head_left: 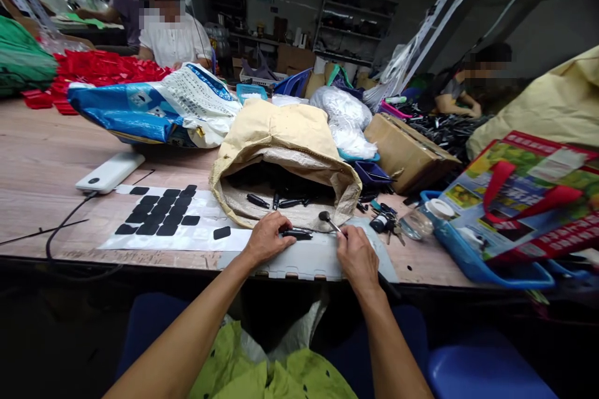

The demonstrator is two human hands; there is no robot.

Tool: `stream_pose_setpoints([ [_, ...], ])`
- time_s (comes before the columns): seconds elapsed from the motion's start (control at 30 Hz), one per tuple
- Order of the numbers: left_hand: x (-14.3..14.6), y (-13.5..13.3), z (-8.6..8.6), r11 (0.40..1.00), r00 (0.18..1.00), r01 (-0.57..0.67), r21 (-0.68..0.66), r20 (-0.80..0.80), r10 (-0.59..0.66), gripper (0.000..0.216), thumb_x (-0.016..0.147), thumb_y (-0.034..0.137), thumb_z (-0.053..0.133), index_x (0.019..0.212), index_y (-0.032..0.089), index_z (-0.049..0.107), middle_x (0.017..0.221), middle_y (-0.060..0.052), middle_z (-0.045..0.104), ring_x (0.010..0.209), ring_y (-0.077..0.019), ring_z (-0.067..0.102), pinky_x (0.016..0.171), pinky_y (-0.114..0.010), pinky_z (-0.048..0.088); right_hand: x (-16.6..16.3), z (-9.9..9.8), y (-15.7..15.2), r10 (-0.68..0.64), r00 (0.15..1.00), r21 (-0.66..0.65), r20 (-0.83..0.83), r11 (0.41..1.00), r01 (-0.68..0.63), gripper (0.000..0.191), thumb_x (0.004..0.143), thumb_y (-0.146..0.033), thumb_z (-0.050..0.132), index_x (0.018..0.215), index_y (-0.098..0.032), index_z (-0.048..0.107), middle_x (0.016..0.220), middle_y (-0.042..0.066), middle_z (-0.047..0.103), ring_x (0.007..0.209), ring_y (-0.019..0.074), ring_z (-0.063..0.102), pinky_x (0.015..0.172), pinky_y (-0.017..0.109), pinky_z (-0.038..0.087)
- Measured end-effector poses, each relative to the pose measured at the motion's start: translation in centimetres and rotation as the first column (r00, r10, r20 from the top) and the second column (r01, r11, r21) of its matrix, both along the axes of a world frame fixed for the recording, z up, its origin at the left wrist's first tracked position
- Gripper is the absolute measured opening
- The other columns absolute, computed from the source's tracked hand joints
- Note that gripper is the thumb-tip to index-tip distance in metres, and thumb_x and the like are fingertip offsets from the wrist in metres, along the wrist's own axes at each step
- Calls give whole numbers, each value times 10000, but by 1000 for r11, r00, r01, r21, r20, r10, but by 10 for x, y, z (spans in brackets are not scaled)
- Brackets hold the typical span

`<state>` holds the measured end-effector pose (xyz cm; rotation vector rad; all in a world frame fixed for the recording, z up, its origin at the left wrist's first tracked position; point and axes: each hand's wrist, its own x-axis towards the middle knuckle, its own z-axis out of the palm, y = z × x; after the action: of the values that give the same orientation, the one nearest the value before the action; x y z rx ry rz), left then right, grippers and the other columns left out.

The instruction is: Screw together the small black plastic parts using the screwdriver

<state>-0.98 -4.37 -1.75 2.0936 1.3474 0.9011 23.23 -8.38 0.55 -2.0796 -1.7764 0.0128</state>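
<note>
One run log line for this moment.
left hand: touching black elongated part; right hand: holding dark-tipped metal rod; ahead: open tan sack, black parts inside; left: black patches on white sheet

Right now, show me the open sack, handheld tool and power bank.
Open sack (283, 124): head view, upper side.
Handheld tool (324, 216): head view, black tip.
Power bank (111, 170): head view, top face.

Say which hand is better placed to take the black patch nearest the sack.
Probably the left hand: it's nearer the black patch, though touching a black part. The right hand is farther off, holding a dark-tipped tool.
</note>
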Motion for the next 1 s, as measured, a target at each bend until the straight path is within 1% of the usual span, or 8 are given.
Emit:
stream_pose_setpoints([
  [0.07,0,-1,1,1000,1000,-3,-2,4,3,153,748,232,773,861,207,673,867,-15,639,881,-204,578,785,-311,445,-2,2,-3,49,991,100,-123,994,-37,182,989,-270,470,945,-206,634,952,55,648,878,187,579,765,291,393],
  [0.17,0,-1,2,1000,1000,-5,3,0,5,167,740,250,786,854,207,673,859,-13,638,871,-204,575,782,-313,443,-14,8,-9,216,941,194,-261,967,-168,232,1002,-283,436,914,-199,633,914,59,663,881,187,610,831,290,438],
  [0.33,0,-1,1,1000,1000,6,-4,13,-6,146,755,254,779,853,209,681,871,-16,655,893,-207,583,800,-317,448,-38,15,-23,341,901,200,-268,935,-294,256,1014,-276,434,1026,-204,679,984,74,695,924,191,641,855,283,475],
  [0.43,0,1,-2,1000,1000,11,-13,13,-10,138,760,248,774,867,210,696,880,-19,663,909,-212,588,834,-327,452,-46,15,-29,337,919,211,-203,932,-295,308,1024,-275,428,1198,-212,674,1078,85,699,993,198,654,875,278,488],
  [0.53,0,2,-5,1000,1000,11,-16,23,-11,142,764,253,781,881,211,713,891,-22,668,925,-215,590,861,-335,453,-50,15,-35,310,942,239,-131,932,-273,346,1035,-282,428,1285,-245,665,1070,75,693,979,190,660,839,258,492],
  [0.63,-1,2,-5,1000,1000,17,1,22,-17,116,770,249,782,850,208,709,881,-22,660,916,-209,586,849,-328,448,-54,12,-38,308,949,256,-73,925,-281,359,1044,-259,420,1306,-261,666,1014,64,679,920,173,655,798,236,479],
  [0.77,0,1,-3,1000,1000,20,17,-17,-20,101,789,256,770,790,198,688,844,-22,635,884,-203,574,806,-314,436,-55,5,-38,334,942,183,0,926,-329,359,1033,-218,442,1294,-288,678,938,41,665,853,162,642,738,220,448],
  [1.0,0,0,-4,1000,999,-3,9,33,3,125,751,198,760,871,200,726,872,-26,667,908,-209,591,840,-325,456,-46,9,-38,232,972,257,-45,943,-213,350,1042,-259,436,1272,-262,700,978,58,675,902,170,644,786,231,455],
])
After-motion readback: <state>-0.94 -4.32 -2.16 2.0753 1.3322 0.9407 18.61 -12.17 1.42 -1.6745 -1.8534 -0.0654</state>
